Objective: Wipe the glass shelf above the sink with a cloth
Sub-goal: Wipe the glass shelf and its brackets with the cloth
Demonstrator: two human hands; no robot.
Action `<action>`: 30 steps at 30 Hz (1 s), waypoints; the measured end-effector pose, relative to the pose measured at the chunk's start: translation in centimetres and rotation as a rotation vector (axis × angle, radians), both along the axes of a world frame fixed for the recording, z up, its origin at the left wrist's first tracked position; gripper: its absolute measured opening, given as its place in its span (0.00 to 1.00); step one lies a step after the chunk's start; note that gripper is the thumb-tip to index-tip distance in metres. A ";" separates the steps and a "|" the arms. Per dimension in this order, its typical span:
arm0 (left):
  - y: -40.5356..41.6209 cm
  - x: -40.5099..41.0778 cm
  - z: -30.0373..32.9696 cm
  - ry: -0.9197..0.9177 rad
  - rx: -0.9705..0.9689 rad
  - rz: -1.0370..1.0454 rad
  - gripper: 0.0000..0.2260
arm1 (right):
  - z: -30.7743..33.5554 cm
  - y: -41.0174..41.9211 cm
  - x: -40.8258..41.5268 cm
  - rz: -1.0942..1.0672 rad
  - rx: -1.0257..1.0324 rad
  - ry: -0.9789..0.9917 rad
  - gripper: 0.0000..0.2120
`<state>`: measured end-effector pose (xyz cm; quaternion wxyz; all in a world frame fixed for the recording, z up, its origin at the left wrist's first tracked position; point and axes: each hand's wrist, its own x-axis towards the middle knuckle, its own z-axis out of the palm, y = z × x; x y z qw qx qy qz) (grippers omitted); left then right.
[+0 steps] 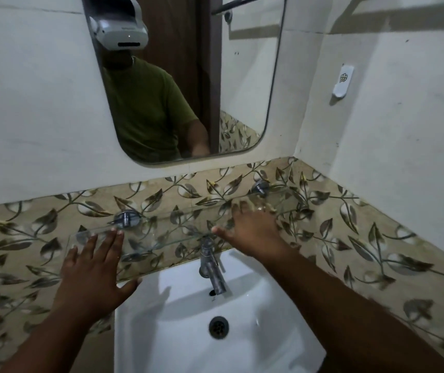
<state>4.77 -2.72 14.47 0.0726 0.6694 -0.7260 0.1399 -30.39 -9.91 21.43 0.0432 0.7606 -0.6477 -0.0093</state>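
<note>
Reaching forward, the left hand [92, 275], fingers spread and empty, lies at the left end of the glass shelf [145, 235], mounted above the sink [183, 332]. Further right, the right hand [253, 227], open and empty, rests on it beyond the tap [210, 265].

right hand [253, 224]: fingertips motion-blurred | glass shelf [161, 232]: right end unclear | mirror [188, 76]: top cut off
</note>
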 end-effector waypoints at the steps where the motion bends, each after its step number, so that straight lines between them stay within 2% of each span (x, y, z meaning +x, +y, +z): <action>1: 0.1 -0.1 0.0 0.004 -0.002 -0.002 0.48 | -0.4 0.5 -0.1 0.049 -0.024 -0.016 0.50; 5: 0.4 -0.3 0.1 0.008 -0.003 -0.001 0.48 | -0.2 -1.6 -3.2 0.049 -0.090 -0.104 0.38; 7: 0.4 -0.2 0.1 0.014 -0.002 -0.001 0.48 | -0.9 -2.3 -3.7 0.014 -0.118 -0.088 0.38; 10: 0.2 -0.2 0.1 0.012 -0.014 0.016 0.48 | -1.5 -1.7 -0.1 -0.012 -0.084 -0.176 0.39; 15: 0.1 -0.7 0.6 0.012 0.040 0.043 0.48 | -1.9 0.1 7.4 0.194 -0.077 -0.222 0.32; 18: 1.3 -1.0 0.7 0.012 0.076 0.065 0.45 | -3.3 1.4 7.5 0.360 -0.120 -0.199 0.26; 20: 2.5 -0.9 0.6 0.009 0.061 0.080 0.42 | -3.2 1.3 5.9 0.372 -0.125 -0.219 0.24; 23: 3.9 -0.8 0.2 0.010 0.027 0.115 0.41 | -2.5 0.0 5.0 0.237 -0.108 -0.228 0.25; 26: 4.9 -1.0 -0.2 0.030 0.002 0.134 0.41 | -2.1 -0.3 8.4 0.173 -0.090 -0.236 0.28; 30: 5.8 -1.2 0.1 0.031 -0.004 0.127 0.41 | -2.0 1.4 15.4 0.381 -0.093 -0.265 0.25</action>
